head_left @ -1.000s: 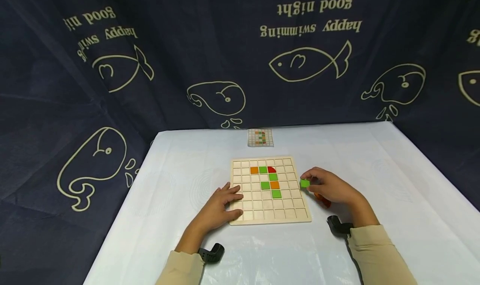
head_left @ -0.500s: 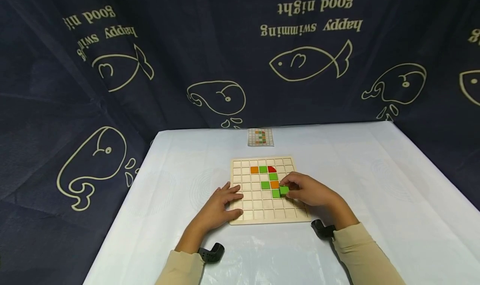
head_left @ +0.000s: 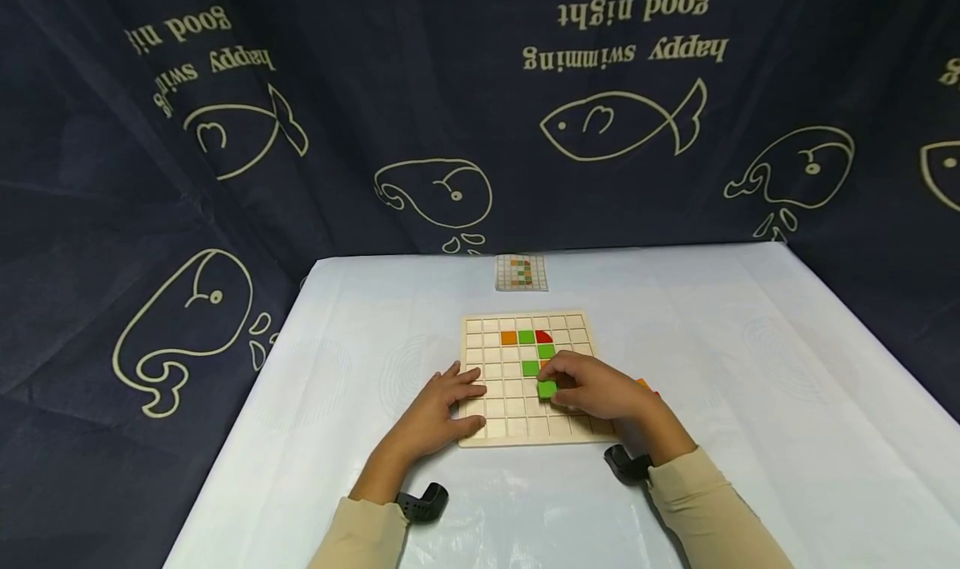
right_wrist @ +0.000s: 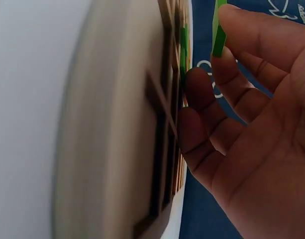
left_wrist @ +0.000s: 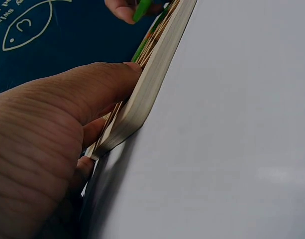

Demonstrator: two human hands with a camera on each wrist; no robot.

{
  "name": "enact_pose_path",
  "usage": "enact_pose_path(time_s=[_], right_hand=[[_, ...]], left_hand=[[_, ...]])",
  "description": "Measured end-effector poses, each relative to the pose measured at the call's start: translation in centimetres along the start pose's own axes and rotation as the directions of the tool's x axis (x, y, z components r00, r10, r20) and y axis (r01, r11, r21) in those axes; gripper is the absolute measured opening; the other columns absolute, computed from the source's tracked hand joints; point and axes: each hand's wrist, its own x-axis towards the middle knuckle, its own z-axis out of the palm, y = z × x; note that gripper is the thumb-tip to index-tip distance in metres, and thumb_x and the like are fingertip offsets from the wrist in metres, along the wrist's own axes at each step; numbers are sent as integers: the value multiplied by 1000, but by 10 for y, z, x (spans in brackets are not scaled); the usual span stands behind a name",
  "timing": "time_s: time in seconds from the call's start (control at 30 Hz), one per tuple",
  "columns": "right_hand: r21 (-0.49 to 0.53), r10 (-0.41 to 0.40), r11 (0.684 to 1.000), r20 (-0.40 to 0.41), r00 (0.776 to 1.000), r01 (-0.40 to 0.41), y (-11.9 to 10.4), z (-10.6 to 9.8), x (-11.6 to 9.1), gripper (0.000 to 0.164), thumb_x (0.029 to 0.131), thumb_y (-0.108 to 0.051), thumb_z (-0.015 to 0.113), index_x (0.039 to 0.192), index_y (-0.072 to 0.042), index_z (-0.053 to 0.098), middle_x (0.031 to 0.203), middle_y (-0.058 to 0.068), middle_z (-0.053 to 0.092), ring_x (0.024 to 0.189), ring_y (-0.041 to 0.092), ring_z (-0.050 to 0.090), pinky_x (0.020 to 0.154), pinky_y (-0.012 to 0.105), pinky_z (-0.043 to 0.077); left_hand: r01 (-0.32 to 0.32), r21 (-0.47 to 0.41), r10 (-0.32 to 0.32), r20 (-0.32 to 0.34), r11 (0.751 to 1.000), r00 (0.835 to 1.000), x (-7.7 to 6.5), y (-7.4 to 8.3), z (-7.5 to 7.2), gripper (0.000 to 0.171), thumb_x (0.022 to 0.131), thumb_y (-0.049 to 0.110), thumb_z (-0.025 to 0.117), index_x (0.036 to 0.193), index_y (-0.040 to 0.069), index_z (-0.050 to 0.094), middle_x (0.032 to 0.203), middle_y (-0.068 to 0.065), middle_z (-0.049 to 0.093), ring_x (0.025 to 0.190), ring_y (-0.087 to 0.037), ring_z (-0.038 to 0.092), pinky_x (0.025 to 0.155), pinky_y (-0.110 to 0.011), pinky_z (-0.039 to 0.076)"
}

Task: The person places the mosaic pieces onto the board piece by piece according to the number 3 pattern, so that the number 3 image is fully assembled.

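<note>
A square wooden grid board (head_left: 517, 429) lies on the table in the head view. My left hand (head_left: 438, 411) rests on its left edge, fingers spread; in the left wrist view the thumb (left_wrist: 110, 84) lies over the board's rim. My right hand (head_left: 600, 388) pinches a green square tile (head_left: 547, 390) between thumb and fingers, over the board's middle. The right wrist view shows the pinched tile (right_wrist: 219, 37) held edge-on, apart from the board. Set in the grid are an orange tile (head_left: 509, 337), several green tiles (head_left: 526, 336) and a red rounded tile (head_left: 543, 336). The right hand partly covers others.
Beyond the board lies a small pattern card (head_left: 521, 273) printed with a coloured grid. Loose orange pieces (head_left: 643, 383) show behind the right wrist. A dark printed curtain (head_left: 480, 111) hangs along the table's far edge.
My right hand has carried the green tile from beside the board's right edge leftward over the grid, and slightly nearer to me. The left hand has stayed in place.
</note>
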Motion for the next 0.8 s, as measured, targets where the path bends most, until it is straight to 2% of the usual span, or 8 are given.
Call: enact_pose_path(time_s=[0.23,0.53,0.8], right_hand=[[-9,11,1000,7,1000,-10,-5,8,2,23,91,-6,68,113,-12,66,106,-3,61,100,18,53,89,36,45],[-86,9,996,5,1000,-9,-13,15,2,21,90,-6,69,110,-13,69,113,-3,62,109,20,55,97,46,45],[-145,7,989,4,1000,-6,-15,19,3,22,89,-6,69,110,-13,69,110,-3,61,109,21,53,97,46,43]], left_hand=[[7,2,-7,4,1000,1000,1,0,0,44,86,24,76,127,7,68,147,-10,50,146,-37,27,117,-58,15],[10,8,-10,4,1000,1000,1,0,0,44,86,24,76,127,7,68,147,-8,50,146,-36,27,117,-58,16],[2,0,-2,5,1000,1000,1,1,-1,44,87,23,76,127,6,68,147,-10,50,146,-38,27,117,-60,15]])
